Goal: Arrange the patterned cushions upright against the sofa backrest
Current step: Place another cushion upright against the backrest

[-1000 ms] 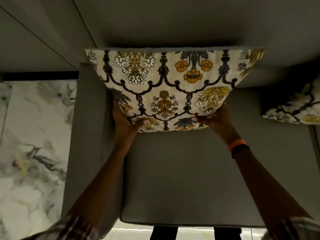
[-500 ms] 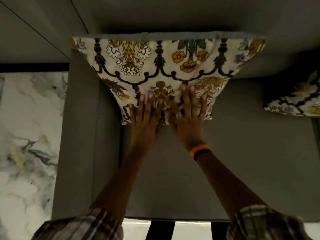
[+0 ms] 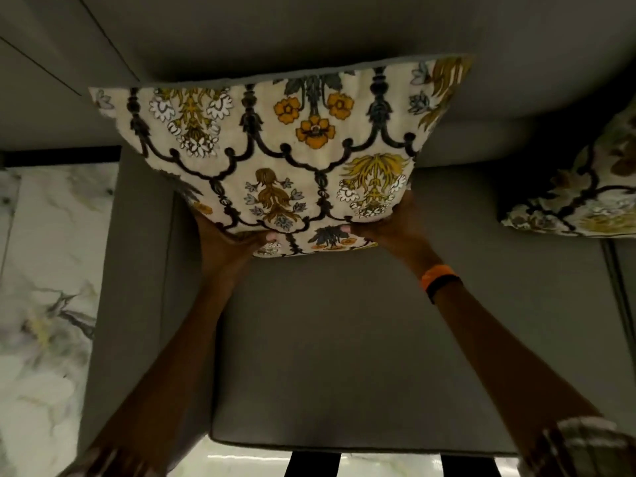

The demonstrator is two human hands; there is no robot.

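Grey upholstery fills most of the view: a sofa seat [image 3: 344,339] below, its backrest [image 3: 309,36] across the top, an armrest [image 3: 137,270] to the left, and pale marbled floor [image 3: 44,304] beyond that.

One patterned cushion [image 3: 275,149] stands near the left end of the seat, its top edge leaning on the backrest and its bottom edge just forward of it, so it sits tilted rather than truly upright. The left hand [image 3: 234,246] is closed around the lower left corner, thumb on the printed face and the other fingers hidden behind. The right hand [image 3: 389,228] grips the lower right corner the same way; an orange band [image 3: 437,275] sits on that wrist. A second cushion [image 3: 578,187] lies at the right edge of the view, well apart from the first, in shadow — whether it leans on the backrest I cannot tell.

As for handling, the cushion looks light and soft. The cover puckers where the thumbs press, and the corners sag a little, so it should give under the fingers rather than resist. Woven cloth of this kind is unlikely to slip, and nothing here is fragile. The bottom corners seem a sound place to hold — from there the base can be pushed back until the face stands straight. A soft filling may slump once let go, so a pat on the front or a pinch at the top corners would probably help it keep its shape.
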